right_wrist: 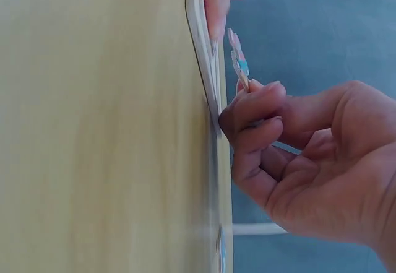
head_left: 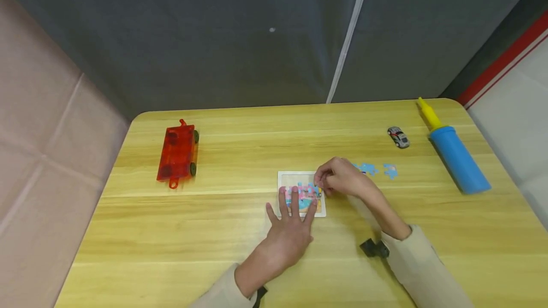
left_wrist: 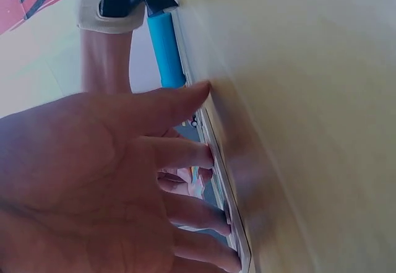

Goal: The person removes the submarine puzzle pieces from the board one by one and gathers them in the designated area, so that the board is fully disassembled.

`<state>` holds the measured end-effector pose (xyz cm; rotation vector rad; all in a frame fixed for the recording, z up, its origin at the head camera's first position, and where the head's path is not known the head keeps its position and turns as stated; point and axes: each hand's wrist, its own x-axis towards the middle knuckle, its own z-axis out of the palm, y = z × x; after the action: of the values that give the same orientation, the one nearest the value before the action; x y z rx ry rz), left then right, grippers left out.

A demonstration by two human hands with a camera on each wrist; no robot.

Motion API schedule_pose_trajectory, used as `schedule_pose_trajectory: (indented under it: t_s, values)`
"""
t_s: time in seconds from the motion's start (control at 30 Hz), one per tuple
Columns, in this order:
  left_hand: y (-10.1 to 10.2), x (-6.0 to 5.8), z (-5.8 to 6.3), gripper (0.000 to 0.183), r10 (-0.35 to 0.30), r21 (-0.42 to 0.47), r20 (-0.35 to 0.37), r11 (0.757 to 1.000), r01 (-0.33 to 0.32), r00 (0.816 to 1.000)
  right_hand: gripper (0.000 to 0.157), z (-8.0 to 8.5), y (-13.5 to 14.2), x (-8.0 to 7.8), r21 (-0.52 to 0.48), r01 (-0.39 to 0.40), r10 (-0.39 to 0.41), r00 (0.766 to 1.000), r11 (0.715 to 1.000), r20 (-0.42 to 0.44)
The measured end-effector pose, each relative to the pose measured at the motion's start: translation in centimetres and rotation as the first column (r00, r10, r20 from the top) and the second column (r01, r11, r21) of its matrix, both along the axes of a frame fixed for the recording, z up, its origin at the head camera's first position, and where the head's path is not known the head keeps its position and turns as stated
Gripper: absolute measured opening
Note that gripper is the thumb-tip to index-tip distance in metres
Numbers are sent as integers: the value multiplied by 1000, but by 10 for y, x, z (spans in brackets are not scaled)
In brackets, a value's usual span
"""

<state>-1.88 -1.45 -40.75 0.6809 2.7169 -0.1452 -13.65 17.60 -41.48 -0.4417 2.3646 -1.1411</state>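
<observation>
A small jigsaw puzzle with a white frame (head_left: 280,179) lies on the table, partly filled with pink and blue pieces (head_left: 305,191). My left hand (head_left: 288,236) is spread over its lower left, straight fingertips resting on the puzzle. At the frame's right edge my right hand (head_left: 342,177) pinches a puzzle piece. Seen from the right wrist, a thin pink and blue puzzle piece (right_wrist: 239,59) sticks up, tilted, from those fingertips. Whether it is joined to others cannot be told. Loose blue puzzle pieces (head_left: 369,169) lie just beyond the right hand, another puzzle piece (head_left: 390,171) farther right.
A red transparent toy wagon (head_left: 176,153) stands at the table's left. Toward the back right are a small silver toy car (head_left: 398,137) and a blue hand pump (head_left: 460,160) with a yellow nozzle. Behind the table hangs a dark grey curtain (head_left: 214,46).
</observation>
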Motion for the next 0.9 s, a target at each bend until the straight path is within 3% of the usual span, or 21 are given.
schedule_pose_trajectory:
  t_s: [0.3,0.5,0.7,0.9]
  values:
    - [-1,2,0,80,-23,-8,-24,1000,22,999,30,15,32,0,0,25,-25,1000,1000,10]
    - [-2,2,0,81,-2,43,0,999,2,1000,29,26,82,10,65,68,-69,998,996,3]
    - [-2,1,-1,81,8,65,23,998,-9,1000,28,23,142,24,133,149,-158,986,980,57]
    - [-4,3,-3,82,-6,86,12,996,5,1000,28,15,169,28,177,158,-166,986,972,31]
